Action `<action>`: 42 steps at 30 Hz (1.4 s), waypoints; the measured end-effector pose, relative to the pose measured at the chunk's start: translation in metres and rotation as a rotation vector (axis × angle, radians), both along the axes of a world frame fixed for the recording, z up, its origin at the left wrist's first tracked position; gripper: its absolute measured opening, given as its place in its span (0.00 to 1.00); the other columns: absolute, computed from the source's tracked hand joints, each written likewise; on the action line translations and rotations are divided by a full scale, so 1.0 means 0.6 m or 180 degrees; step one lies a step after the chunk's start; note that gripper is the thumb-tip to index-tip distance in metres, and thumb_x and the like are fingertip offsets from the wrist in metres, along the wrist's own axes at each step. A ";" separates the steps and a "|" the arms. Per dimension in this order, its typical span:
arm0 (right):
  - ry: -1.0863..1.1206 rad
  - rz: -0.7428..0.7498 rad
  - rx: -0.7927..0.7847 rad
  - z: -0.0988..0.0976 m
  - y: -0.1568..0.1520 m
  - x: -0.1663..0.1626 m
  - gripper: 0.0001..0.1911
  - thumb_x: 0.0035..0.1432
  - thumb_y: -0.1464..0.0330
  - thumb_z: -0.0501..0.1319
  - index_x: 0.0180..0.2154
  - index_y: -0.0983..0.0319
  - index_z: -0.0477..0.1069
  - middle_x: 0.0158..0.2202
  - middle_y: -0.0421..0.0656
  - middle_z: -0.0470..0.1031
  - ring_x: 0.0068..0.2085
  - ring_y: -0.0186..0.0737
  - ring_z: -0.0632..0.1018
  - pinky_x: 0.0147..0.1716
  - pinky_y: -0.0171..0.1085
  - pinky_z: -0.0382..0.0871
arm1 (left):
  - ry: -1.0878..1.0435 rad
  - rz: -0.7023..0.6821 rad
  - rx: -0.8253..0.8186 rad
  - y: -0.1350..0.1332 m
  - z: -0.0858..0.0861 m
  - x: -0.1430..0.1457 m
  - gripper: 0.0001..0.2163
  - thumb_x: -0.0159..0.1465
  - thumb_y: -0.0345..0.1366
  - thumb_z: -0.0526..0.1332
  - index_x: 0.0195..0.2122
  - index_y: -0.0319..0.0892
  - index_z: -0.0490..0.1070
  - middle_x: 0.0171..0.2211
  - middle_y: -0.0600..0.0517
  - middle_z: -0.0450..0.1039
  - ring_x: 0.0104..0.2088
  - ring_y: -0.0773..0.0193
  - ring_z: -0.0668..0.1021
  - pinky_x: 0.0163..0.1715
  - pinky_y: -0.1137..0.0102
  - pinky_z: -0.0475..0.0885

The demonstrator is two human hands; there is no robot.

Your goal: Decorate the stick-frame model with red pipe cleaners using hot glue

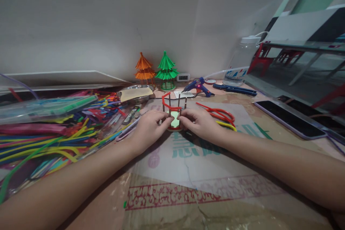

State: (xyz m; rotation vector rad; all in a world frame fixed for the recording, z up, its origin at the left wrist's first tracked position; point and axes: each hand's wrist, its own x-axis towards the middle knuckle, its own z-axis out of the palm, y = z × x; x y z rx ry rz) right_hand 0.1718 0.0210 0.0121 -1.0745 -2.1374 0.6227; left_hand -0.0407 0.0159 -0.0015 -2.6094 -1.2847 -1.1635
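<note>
A small pavilion frame (175, 119) stands on the white sheet, with a round pale-green base and several thin dark posts. A bent red strip (176, 108) runs along the posts, rising to a peak on the left. My left hand (151, 124) pinches the frame's left side with thumb and fingers. On the opposite side, my right hand (201, 124) holds it near a post in the same way. Fingertips hide part of the posts and base edge. Behind stand two finished-looking pavilions, one orange (144, 67) and one green (166, 67).
A blue glue gun (198, 87) lies behind the frame. Red pipe cleaners (221, 113) and a yellow one rest at right, near a phone (289, 118). Many coloured pipe cleaners (54, 143) cover the left side. A metal bowl (137, 99), blue pliers-like tool (234, 90) and clear bottle (238, 63) stand further back.
</note>
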 end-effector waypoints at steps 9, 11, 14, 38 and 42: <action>0.0207 0.0054 -0.0120 -0.013 0.004 0.003 0.11 0.65 0.64 0.57 0.37 0.62 0.75 0.25 0.40 0.76 0.27 0.36 0.76 0.28 0.35 0.66 | 0.0061 -0.0017 -0.0150 0.006 -0.009 -0.006 0.10 0.67 0.42 0.62 0.37 0.41 0.78 0.32 0.50 0.80 0.33 0.60 0.78 0.37 0.67 0.69; 0.0319 0.0036 -0.0056 -0.011 0.003 0.007 0.11 0.65 0.63 0.57 0.39 0.62 0.74 0.25 0.39 0.75 0.26 0.35 0.75 0.27 0.35 0.66 | 0.0087 -0.0029 -0.0188 0.002 -0.008 -0.011 0.10 0.66 0.43 0.63 0.39 0.42 0.77 0.32 0.51 0.79 0.33 0.60 0.78 0.36 0.67 0.69; 0.0572 -0.0108 0.0275 -0.001 0.001 0.016 0.11 0.65 0.62 0.56 0.37 0.61 0.72 0.24 0.38 0.73 0.26 0.34 0.73 0.27 0.34 0.64 | -0.0155 0.0036 -0.0308 -0.005 -0.003 -0.020 0.10 0.68 0.42 0.59 0.38 0.42 0.74 0.32 0.51 0.78 0.31 0.62 0.76 0.34 0.68 0.68; 0.0355 -0.0097 0.0004 -0.003 0.020 0.016 0.14 0.66 0.61 0.56 0.32 0.61 0.72 0.25 0.38 0.73 0.29 0.36 0.73 0.31 0.35 0.64 | -0.0293 -0.0065 -0.0326 0.010 0.006 -0.031 0.12 0.69 0.40 0.55 0.33 0.41 0.74 0.34 0.48 0.78 0.37 0.59 0.78 0.40 0.65 0.70; 0.0367 -0.0091 0.0151 -0.002 0.019 0.017 0.09 0.64 0.65 0.58 0.35 0.61 0.74 0.32 0.41 0.78 0.35 0.38 0.76 0.36 0.36 0.67 | -0.0290 -0.0063 -0.0273 0.015 -0.003 -0.034 0.10 0.69 0.39 0.55 0.39 0.41 0.74 0.37 0.48 0.79 0.38 0.59 0.78 0.42 0.65 0.71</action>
